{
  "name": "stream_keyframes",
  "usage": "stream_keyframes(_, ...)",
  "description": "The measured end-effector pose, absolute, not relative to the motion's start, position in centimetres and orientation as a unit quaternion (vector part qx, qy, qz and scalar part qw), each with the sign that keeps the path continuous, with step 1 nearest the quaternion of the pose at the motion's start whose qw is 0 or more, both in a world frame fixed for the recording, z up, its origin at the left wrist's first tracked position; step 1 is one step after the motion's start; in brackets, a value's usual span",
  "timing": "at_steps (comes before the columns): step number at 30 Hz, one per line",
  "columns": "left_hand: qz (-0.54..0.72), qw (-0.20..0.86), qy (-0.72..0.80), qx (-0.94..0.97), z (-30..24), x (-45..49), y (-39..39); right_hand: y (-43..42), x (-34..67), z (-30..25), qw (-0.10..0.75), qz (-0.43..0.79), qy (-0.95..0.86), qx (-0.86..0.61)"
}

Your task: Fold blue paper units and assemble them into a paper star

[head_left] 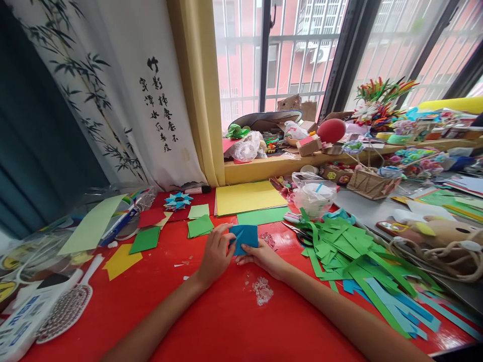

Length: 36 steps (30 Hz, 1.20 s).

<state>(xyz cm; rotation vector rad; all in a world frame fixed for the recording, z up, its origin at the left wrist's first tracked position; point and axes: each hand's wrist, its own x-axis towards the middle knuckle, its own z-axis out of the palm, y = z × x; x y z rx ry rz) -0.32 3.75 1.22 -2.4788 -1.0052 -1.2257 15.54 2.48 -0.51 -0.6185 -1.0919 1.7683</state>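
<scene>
A small blue paper square (pixel 246 236) lies on the red table (pixel 211 311), held down by both hands. My left hand (pixel 216 253) pinches its left edge, fingers curled over a fold. On the lower right edge my right hand (pixel 263 257) presses with closed fingers. Green paper squares (pixel 199 225) lie just beyond my left hand. Scissors (pixel 300 234) rest to the right of the blue paper, beside a heap of green paper strips (pixel 339 249).
Yellow paper sheets (pixel 249 197) and a green sheet (pixel 262 216) lie behind the blue piece. A blue folded star (pixel 178 200), a marker (pixel 198 190), a hairbrush (pixel 68 306), a plastic bag (pixel 315 193) and a cluttered windowsill (pixel 302 161) surround the work spot.
</scene>
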Motion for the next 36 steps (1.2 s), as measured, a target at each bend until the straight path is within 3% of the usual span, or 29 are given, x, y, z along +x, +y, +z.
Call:
stream_keyframes(9, -0.428, 0.109, -0.306, -0.843, 1.0, -0.4, 3.6, 2.2, 15.5, -0.3, 0.484, 0.708, -0.437, -0.270)
stream_keyframes(20, -0.476, 0.000, -0.319, -0.819, 0.1, -0.6, 4.2, 2.2, 15.4, -0.3, 0.481, 0.702, -0.444, -0.281)
stream_keyframes(29, -0.411, 0.005, -0.285, -0.866, 0.7, -0.8, 3.6, 2.3, 15.5, -0.3, 0.482, 0.706, -0.438, -0.279)
stream_keyframes(36, -0.460, -0.165, -0.429, -0.760, 0.8, -0.9, 4.2, 2.1, 15.4, 0.2, 0.492, 0.709, -0.420, -0.279)
